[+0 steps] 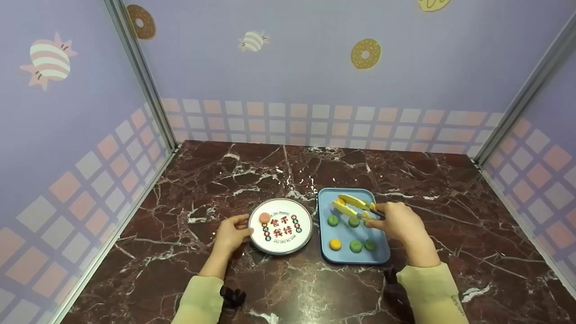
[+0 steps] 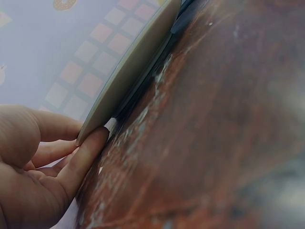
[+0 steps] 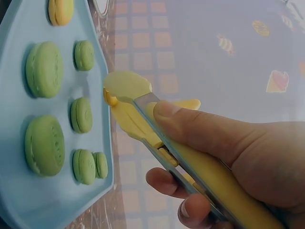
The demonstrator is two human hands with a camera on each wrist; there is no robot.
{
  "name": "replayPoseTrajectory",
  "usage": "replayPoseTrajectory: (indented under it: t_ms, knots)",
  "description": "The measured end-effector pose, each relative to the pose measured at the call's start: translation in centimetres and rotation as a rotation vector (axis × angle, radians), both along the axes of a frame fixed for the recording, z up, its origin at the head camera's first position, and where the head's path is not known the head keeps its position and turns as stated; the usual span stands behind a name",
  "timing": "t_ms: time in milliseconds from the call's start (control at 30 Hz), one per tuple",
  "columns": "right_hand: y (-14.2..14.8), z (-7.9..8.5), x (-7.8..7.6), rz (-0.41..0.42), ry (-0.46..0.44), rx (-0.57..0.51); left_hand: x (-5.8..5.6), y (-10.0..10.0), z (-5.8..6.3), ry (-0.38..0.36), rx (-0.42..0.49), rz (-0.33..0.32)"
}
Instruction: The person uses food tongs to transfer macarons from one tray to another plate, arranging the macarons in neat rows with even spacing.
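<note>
My left hand [image 1: 231,235] pinches the left rim of a round white plate [image 1: 292,245] printed with red characters. In the left wrist view, the rim of the plate [image 2: 126,71] runs between thumb and fingers. One pinkish-orange macaron [image 1: 264,218] lies on the plate's upper left. My right hand [image 1: 402,225] grips yellow-tipped tongs [image 1: 352,201] over a blue tray [image 1: 346,258]. Between the tong tips shows a yellow macaron [image 3: 110,98], mostly hidden by them. Several green macarons [image 1: 332,220] and another yellow macaron [image 1: 335,244] lie in the tray.
Plate and tray sit side by side on a dark red marbled table [image 1: 216,180]. White crumbs [image 1: 307,180] are scattered behind them. Lilac panels with a tiled pattern [image 1: 288,112] enclose the table at the back and both sides.
</note>
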State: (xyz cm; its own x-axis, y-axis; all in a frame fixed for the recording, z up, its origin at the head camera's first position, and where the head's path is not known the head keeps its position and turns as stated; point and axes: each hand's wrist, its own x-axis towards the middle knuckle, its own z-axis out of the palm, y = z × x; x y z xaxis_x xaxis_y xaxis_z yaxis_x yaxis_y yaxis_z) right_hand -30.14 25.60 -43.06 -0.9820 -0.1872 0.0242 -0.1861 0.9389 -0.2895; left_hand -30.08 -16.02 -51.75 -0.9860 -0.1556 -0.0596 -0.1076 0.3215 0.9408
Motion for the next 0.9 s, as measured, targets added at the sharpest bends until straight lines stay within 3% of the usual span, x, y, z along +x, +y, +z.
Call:
replayPoseTrajectory:
  t_ms: [500, 900]
  knots:
    - [-3.1, 0.5, 1.1, 0.102, 0.051, 0.005, 0.1, 0.1, 0.5, 0.003, 0.014, -0.006]
    - [-6.3, 0.1, 0.7, 0.191, 0.097, 0.037, 0.1, 0.1, 0.3, 0.008, 0.006, 0.003]
